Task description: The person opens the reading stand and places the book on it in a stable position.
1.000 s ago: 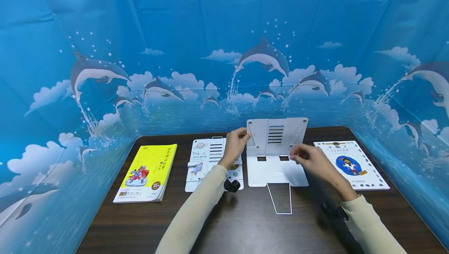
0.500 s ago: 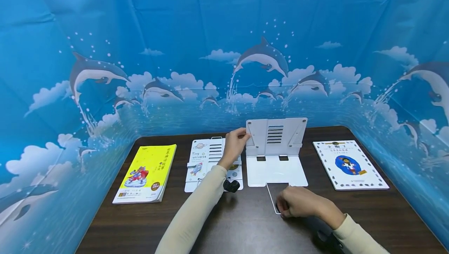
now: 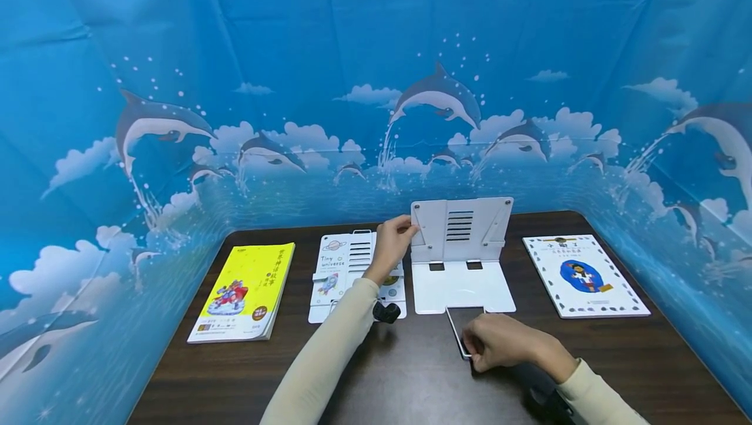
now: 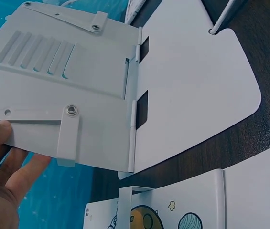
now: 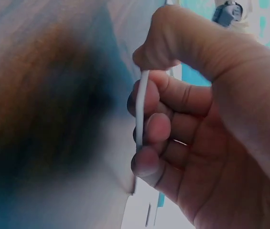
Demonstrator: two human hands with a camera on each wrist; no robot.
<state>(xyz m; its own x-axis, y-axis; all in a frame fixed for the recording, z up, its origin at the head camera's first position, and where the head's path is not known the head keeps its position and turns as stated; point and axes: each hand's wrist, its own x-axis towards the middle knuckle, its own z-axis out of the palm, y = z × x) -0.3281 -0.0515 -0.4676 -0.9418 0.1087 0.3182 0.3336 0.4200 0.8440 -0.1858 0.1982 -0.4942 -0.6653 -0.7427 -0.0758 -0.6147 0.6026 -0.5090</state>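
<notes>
A white folding book stand [image 3: 464, 286] stands unfolded, its slotted back panel [image 3: 431, 232] upright and its base flat on the table. My left hand [image 3: 395, 242] pinches the left edge of that panel, thumb on the near face and fingers behind, as the left wrist view shows. Two small swing arms [image 4: 69, 138] are riveted to the panel. From the base's front edge a white wire loop [image 5: 141, 112] reaches toward me. My right hand [image 3: 499, 340] holds the loop's near end between thumb and curled fingers.
A second stand [image 3: 331, 275], printed "Tiny universe", lies folded flat left of the unfolded one, partly under my left arm. A yellow book [image 3: 247, 288] lies at the left, a white book [image 3: 587, 275] at the right. A blue dolphin curtain [image 3: 376, 85] surrounds the dark table.
My right hand has moved from the panel's right side down to the front of the wire loop and taken hold of it. My left hand stays on the panel's edge.
</notes>
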